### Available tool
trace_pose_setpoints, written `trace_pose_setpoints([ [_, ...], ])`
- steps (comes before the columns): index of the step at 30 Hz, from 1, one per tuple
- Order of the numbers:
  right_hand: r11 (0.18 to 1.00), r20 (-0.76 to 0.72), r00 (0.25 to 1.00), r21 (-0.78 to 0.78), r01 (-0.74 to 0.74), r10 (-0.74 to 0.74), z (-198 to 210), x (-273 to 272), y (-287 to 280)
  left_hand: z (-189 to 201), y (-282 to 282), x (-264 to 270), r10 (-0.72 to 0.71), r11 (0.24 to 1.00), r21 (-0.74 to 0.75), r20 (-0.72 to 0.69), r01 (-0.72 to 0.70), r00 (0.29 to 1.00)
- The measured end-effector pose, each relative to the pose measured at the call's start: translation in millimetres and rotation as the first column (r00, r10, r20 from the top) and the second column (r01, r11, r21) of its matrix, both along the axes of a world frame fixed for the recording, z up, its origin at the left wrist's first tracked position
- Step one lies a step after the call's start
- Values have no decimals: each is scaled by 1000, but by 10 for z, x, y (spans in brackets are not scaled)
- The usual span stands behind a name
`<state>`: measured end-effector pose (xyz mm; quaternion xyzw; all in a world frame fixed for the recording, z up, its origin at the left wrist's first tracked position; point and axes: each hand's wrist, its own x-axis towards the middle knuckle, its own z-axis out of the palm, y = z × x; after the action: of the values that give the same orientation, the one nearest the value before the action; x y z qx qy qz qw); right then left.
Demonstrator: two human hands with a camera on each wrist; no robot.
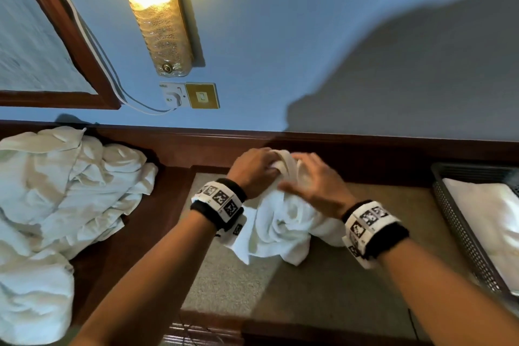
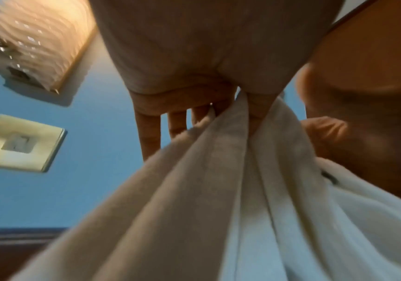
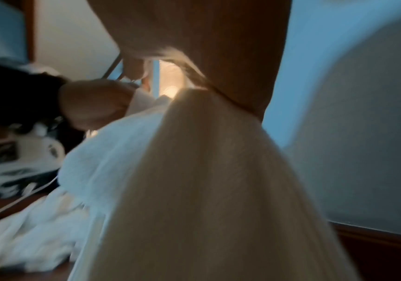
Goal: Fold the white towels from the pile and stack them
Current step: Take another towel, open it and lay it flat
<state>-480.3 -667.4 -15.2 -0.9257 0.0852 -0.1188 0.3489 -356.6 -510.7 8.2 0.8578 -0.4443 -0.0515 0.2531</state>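
Both hands are bunched up on 1 white towel (image 1: 280, 222) in the middle of the tabletop (image 1: 323, 284). The left hand (image 1: 254, 170) has its fingers curled round a gathered edge at the top of it, clear in the left wrist view. The right hand (image 1: 313, 181) lies over the cloth right beside it, grabbing a fold too. The messy pile (image 1: 61, 191) sits well off to the left, and a folded towel (image 1: 488, 222) lies in the basket (image 1: 460, 230) on the right.
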Motion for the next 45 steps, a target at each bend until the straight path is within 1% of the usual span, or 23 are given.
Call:
trace_pose_setpoints([
  [1, 993, -48, 999, -117, -12, 6, -124, -12, 53, -109, -13, -28, -9, 1000, 9, 9, 9, 1000],
  [3, 976, -24, 997, -210, 63, -69, -295, -27, 83, -326, 3, -87, -15, 1000, -6, 34, 16, 999],
  [7, 983, 85, 991, -146, 115, -103, -374, -79, 53, -861, 78, -164, 40, 995, -98, 243, -17, 969],
  [10, 987, 117, 986, -94, 129, -118, -385, -138, 15, -1286, 151, -213, 139, 990, -64, 222, -127, 965],
  [13, 982, 107, 982, -90, 166, -156, -476, -233, -76, -1519, 220, -283, 180, 976, 92, 188, -199, 966],
  [15, 966, 118, 962, -47, 253, -246, -538, -293, -168, -1604, 308, -272, 193, 953, 203, 174, -227, 966],
  [17, 931, 123, 925, -15, 364, -360, -602, -341, -305, -1707, 425, -189, 264, 938, 191, 148, -289, 953],
  [19, 888, 52, 891, -78, 454, -451, -677, -401, -474, -1779, 545, -120, 292, 947, 103, 118, -305, 949],
  [22, 831, -233, 802, -255, 495, -549, -771, -493, -621, -1638, 516, -72, 218, 976, 4, 101, -220, 971],
  [23, 828, -306, 776, -309, 468, -552, -782, -502, -613, -1542, 453, -72, 204, 979, -25, 84, -202, 975],
  [24, 844, -348, 780, -349, 407, -520, -773, -500, -571, -1440, 380, -83, 179, 983, -50, 73, -176, 981],
  [26, 906, -368, 857, -357, 229, -361, -701, -443, -388, -1285, 212, -136, 116, 990, -89, 52, -111, 992],
  [28, 935, -352, 919, -351, 48, -180, -667, -344, -129, -1200, 69, -198, 43, 995, -92, 4, -42, 999],
  [30, 915, -377, 921, -399, -63, -101, -707, -250, 92, -1176, 15, -234, -4, 997, -75, -64, 0, 998],
  [32, 899, -392, 911, -433, -60, -127, -774, -174, 154, -1207, 54, -195, -4, 994, -105, -253, -24, 967],
  [34, 904, -366, 916, -427, -9, -163, -846, -160, 111, -1247, 171, -148, 16, 985, -140, -508, -101, 861],
  [36, 917, -353, 923, -399, 0, -154, -884, -169, 40, -1309, 299, -108, 44, 975, -142, -637, -173, 769],
  [38, 928, -356, 926, -371, -17, -126, -893, -159, -7, -1348, 365, -89, 64, 962, -161, -651, -219, 757],
  [40, 933, -338, 935, -359, -24, -106, -875, -123, -41, -1397, 369, -92, 71, 969, -166, -521, -183, 851],
  [42, 939, -317, 941, -343, 0, -116, -847, -76, -59, -1418, 356, -131, 93, 993, -53, -220, -108, 971],
  [43, 942, -306, 943, -334, 19, -128, -831, -57, -64, -1460, 354, -134, 108, 994, -3, -95, -109, 990],
  [44, 944, -296, 944, -328, 40, -143, -816, -41, -69, -1495, 365, -117, 137, 991, 6, -37, -136, 990],
  [45, 943, -288, 944, -327, 62, -161, -802, -24, -79, -1532, 381, -80, 191, 982, 10, -36, -191, 981],
])
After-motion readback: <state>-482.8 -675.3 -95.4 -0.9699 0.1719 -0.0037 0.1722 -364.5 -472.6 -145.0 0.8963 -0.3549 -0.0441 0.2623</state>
